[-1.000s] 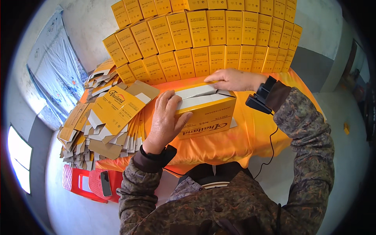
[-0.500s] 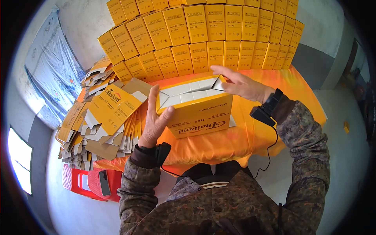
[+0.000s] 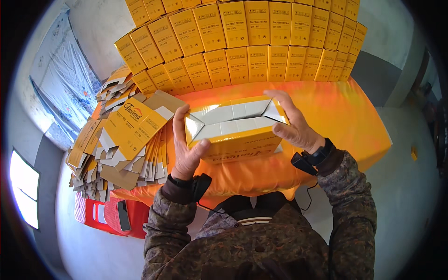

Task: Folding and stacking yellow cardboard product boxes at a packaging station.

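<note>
A yellow cardboard box (image 3: 245, 145) stands on the cloth-covered table in front of me, its white inner flaps (image 3: 228, 127) folded inward at the top with a narrow dark gap between them. Gripping its left end is my left hand (image 3: 185, 145), thumb on the near side and fingers along the edge. My right hand (image 3: 298, 128) clasps the opposite end, with the thumb at the near corner and the fingers reaching over the far corner. The undersides of both hands' grips are partly hidden. Each wrist wears a black strapped device.
Stacked yellow boxes (image 3: 235, 25) form a wall along the table's far side. To the left lies a messy pile of flattened yellow cartons (image 3: 133, 128). Orange cloth (image 3: 345, 112) covers the table. A red stool (image 3: 100, 214) with a dark phone (image 3: 123, 215) on it stands at lower left.
My right hand has come down and inward, closing around the box's right end. The box has tipped so its printed near face looks shorter. My left hand keeps its hold.
</note>
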Demonstrator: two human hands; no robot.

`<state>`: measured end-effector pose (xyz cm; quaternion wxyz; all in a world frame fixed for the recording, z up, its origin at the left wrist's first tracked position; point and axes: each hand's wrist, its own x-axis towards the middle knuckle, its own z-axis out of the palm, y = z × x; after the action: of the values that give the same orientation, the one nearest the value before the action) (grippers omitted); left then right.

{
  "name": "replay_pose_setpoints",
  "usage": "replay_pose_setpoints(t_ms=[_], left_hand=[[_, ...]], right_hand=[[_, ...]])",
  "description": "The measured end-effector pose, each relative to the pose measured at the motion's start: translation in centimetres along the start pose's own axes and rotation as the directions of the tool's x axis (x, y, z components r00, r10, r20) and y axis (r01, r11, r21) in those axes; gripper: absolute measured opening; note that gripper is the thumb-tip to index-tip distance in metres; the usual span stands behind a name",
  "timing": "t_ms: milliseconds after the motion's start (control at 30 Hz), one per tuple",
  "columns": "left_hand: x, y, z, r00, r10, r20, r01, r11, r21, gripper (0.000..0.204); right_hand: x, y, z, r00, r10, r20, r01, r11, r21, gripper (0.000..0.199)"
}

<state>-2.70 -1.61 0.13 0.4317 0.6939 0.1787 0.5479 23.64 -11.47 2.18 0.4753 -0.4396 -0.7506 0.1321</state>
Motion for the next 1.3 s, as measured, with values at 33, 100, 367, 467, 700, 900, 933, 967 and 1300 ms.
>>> replay_pose_setpoints(t_ms=[33,100,367,467,700,900,933,967,1300], left_hand=[[-0.5,0.3,0.4,1.0,-0.004,-0.002,0.004,1.0,0.003,0.094],[-1.2,1.5,1.1,0.958,0.283,-0.054,-0.284,0.959,0.002,0.098],[-0.2,2.0,0.5,0.383,0.774,0.504,-0.892,0.17,0.418,0.108],[0.0,1.8,2.9,0.735,0.656,0.172,-0.672,0.739,0.055,0.101],[2.4,-2.7,1.7,0.968,-0.175,0.178,0.23,0.905,-0.358,0.094],[2.8,-6.2,2.3,0.959,-0.156,0.236,0.216,0.943,-0.255,0.092],[2.8,-6.4,2.6,0.958,-0.162,0.238,0.223,0.94,-0.257,0.092],[2.8,-6.3,2.8,0.961,-0.117,0.25,0.18,0.952,-0.247,0.092],[3.6,-4.5,3.1,0.989,0.101,0.108,-0.08,0.98,-0.183,0.092]], right_hand=[[0.0,-0.5,0.2,0.995,-0.019,-0.096,0.022,0.999,0.037,0.074],[-0.2,-2.1,0.3,0.981,-0.027,-0.193,0.041,0.997,0.07,0.073],[-1.4,-1.6,-2.3,0.803,0.463,0.376,-0.481,0.131,0.867,0.088],[-1.6,-0.2,-1.4,0.892,0.381,0.244,-0.395,0.392,0.831,0.094],[-2.7,4.8,0.1,0.955,0.294,0.05,-0.258,0.73,0.633,0.097],[0.8,4.4,-0.6,0.955,0.297,-0.014,-0.233,0.778,0.583,0.094],[1.4,4.7,-1.0,0.947,0.313,-0.072,-0.207,0.765,0.609,0.091],[1.9,4.9,-1.4,0.935,0.33,-0.128,-0.179,0.752,0.634,0.087],[3.3,5.1,-1.7,0.907,0.33,-0.263,-0.036,0.681,0.731,0.063]])
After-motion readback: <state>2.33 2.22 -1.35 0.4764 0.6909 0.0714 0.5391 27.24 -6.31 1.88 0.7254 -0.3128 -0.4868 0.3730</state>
